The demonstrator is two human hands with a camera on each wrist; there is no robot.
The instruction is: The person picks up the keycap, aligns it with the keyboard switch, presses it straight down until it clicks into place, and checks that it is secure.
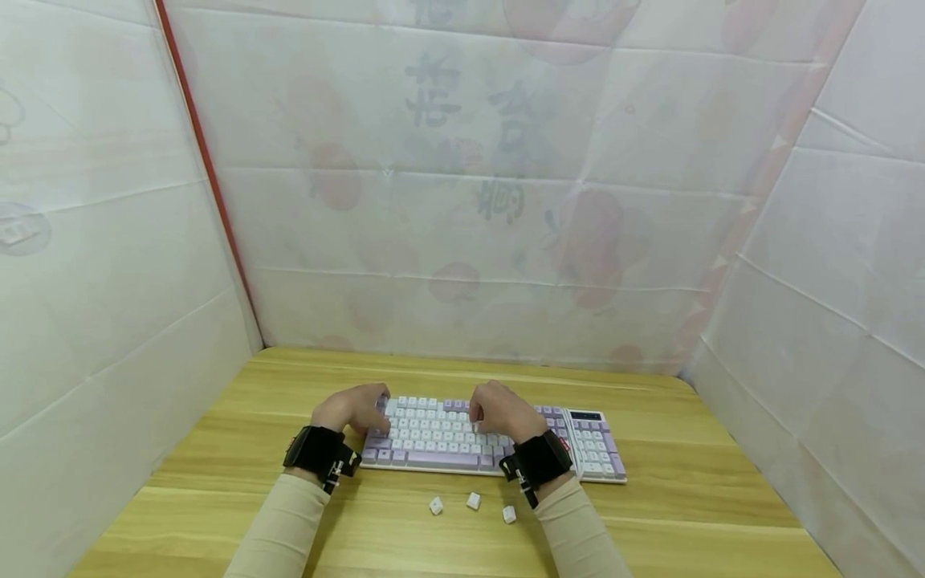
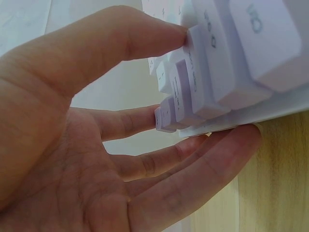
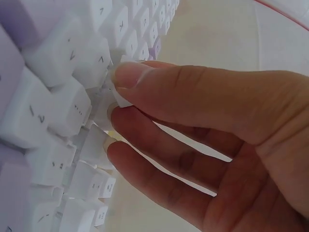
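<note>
At the keyboard (image 1: 470, 448), keycap (image 3: 123, 100) between right fingers (image 3: 149, 135)

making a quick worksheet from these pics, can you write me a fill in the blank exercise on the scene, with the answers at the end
1. The number of loose keycaps lying on the table is ____.
2. The right grip pinches a keycap whose colour is ____.
3. The left grip is at the ____ end of the keyboard.
4. The colour of both wristbands is ____.

Missing words: three; white; left; black.
</note>
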